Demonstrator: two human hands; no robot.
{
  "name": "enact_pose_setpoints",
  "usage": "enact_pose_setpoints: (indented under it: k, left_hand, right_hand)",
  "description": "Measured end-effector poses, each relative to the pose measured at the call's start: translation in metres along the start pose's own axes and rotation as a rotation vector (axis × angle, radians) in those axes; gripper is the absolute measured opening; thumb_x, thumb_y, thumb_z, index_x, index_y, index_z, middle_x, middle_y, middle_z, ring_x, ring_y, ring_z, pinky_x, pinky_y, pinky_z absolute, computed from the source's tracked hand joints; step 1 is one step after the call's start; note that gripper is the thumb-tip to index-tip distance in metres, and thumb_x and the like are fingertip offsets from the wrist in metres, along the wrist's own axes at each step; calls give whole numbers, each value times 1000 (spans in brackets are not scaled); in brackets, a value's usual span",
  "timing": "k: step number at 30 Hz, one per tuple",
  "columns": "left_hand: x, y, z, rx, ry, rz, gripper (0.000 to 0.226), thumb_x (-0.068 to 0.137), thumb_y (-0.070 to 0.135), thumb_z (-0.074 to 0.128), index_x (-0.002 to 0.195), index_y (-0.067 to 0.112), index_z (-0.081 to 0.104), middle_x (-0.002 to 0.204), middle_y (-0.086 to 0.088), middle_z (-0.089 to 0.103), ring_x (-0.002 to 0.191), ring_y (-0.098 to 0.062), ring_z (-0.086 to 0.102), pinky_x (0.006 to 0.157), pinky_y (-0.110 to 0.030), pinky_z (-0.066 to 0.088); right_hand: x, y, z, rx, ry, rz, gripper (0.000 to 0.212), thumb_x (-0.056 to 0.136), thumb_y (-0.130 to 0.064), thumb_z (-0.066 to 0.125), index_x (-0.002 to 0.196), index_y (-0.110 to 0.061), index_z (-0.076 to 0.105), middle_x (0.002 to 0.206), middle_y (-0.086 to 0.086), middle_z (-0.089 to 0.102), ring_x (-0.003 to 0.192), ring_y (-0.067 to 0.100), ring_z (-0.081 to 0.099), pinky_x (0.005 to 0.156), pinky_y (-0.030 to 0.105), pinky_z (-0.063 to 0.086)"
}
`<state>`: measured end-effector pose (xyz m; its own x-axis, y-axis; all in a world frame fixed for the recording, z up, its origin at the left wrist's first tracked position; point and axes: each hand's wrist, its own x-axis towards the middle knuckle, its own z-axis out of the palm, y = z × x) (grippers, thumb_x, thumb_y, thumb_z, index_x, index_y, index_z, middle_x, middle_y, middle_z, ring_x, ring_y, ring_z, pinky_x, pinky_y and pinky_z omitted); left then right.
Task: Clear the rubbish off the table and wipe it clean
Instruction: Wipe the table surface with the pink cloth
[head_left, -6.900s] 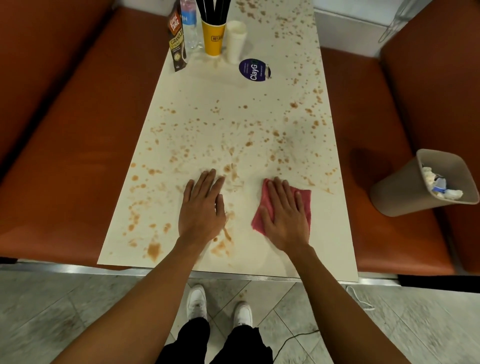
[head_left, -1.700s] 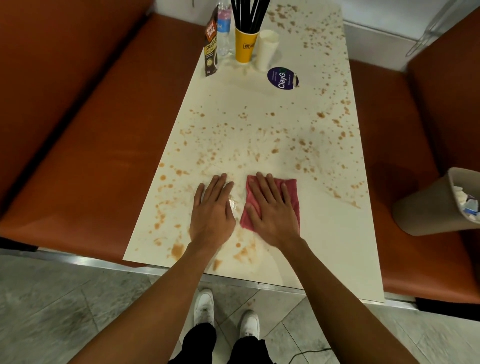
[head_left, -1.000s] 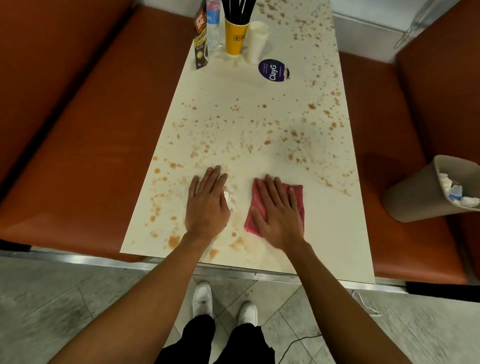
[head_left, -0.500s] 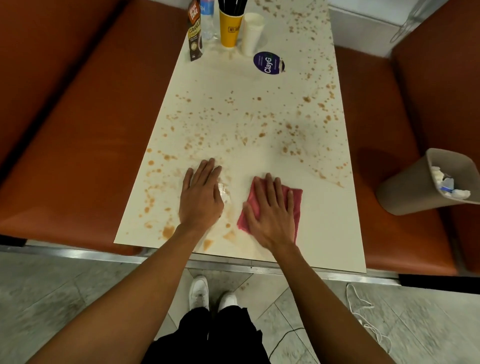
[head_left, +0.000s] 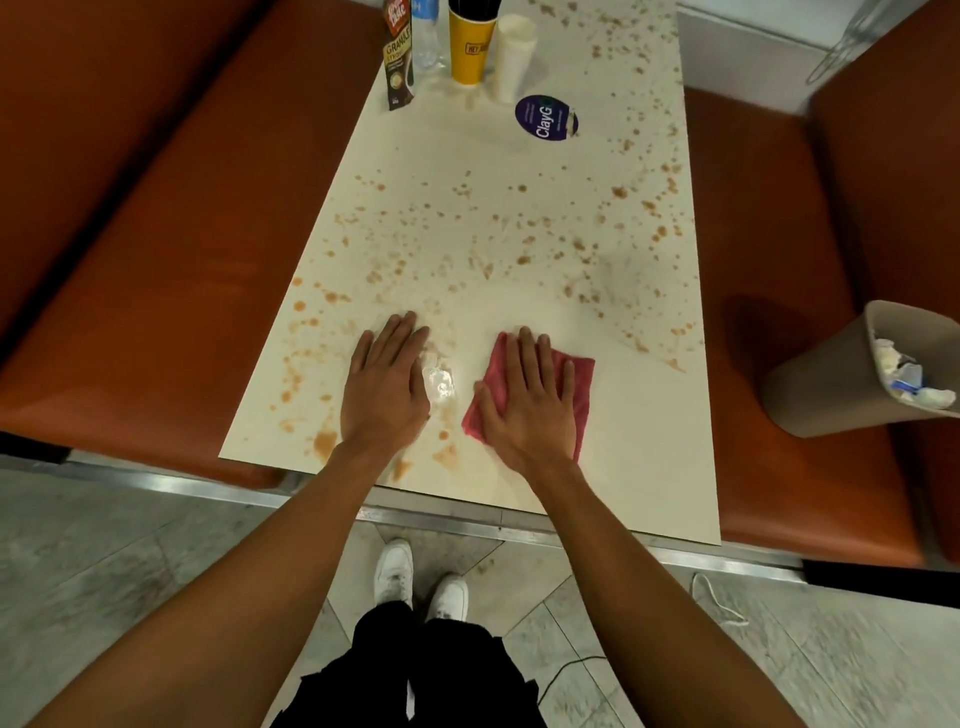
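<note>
- The right grip, a bare hand, is lying flat with straight, slightly spread fingers on the red cloth. It is pressing the cloth onto the table in the lower middle of the frame.
- The cloth is sitting directly under this palm. Only its right side and its lower left corner are showing around the hand.
- The left grip is resting flat and open on the bare table, just to the left of the cloth, and it is holding nothing.
- A wet shiny patch is glinting between the two hands.
- Brown stains are covering the table above and to the left of the hands.
- At the upper edge a sachet, a bottle, a yellow cup and a white cup are standing close together. A round dark blue sticker is lying just below them.
- At the right edge a beige bin is sitting on the orange seat, with crumpled rubbish inside it.
</note>
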<state>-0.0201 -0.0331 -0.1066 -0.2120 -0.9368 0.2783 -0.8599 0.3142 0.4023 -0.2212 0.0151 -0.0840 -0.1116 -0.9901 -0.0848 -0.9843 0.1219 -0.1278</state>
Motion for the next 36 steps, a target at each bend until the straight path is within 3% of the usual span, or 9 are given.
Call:
enact_pose_setpoints:
  k: [3,9,16,21,28,33,34,36]
  left_hand:
    - [-8,0,-1,-7,5,-18,48,108,21,40,155,15,50,167,-2,38,158,-16,27,129,-48,22]
    - [-8,3,-5,1,-11,-38,51,107,25,34,155,15,50,167,-1,38,158,-15,28,129,-47,22]
    - [-6,4,-5,-21,12,-46,50,105,22,38,152,15,54,165,-2,42,157,-15,31,128,-47,23]
    - [-4,2,-5,-44,6,-41,54,101,19,35,151,14,54,165,-2,42,156,-16,31,128,-47,23]
    - [-6,3,-7,-88,-14,-40,56,100,20,33,151,12,54,165,-5,42,157,-18,31,128,-50,23]
    - [-7,-7,-8,-115,-70,-7,54,103,20,32,151,9,53,165,-8,41,158,-22,29,130,-51,20]
    - [-7,-10,-8,-110,-84,11,52,104,19,33,152,9,52,166,-8,40,158,-22,28,130,-50,20]
    - [-5,-19,-11,-76,-118,68,51,106,19,34,154,10,50,168,-7,37,159,-22,25,130,-50,20]
  right_hand:
    - [-12,-11,4,10,3,-4,74,109,-58,18,169,-18,1,176,3,-8,162,23,-14,130,58,3]
    - [-74,-6,4,21,-18,-274,70,111,-57,23,169,-25,0,176,-2,-9,162,19,-14,131,53,-1]
    - [-14,-26,8,22,13,-81,68,111,-52,17,169,-20,4,176,4,-6,162,24,-12,130,56,4]
    - [-61,-5,4,9,-35,-355,68,111,-56,22,169,-26,1,176,-3,-8,162,18,-13,131,54,4]
    - [-9,-28,10,-11,1,-2,68,110,-54,17,169,-23,2,176,5,-6,162,25,-12,130,57,1]
    - [-48,-8,4,-40,-54,-380,69,111,-57,26,169,-28,2,176,0,-9,162,20,-12,130,56,7]
    - [-53,0,2,-34,-53,-404,70,111,-58,28,169,-28,4,176,-2,-8,162,19,-11,130,56,9]
    - [-49,7,1,-51,-28,-280,70,110,-59,27,169,-28,4,176,-3,-7,162,18,-11,130,56,10]
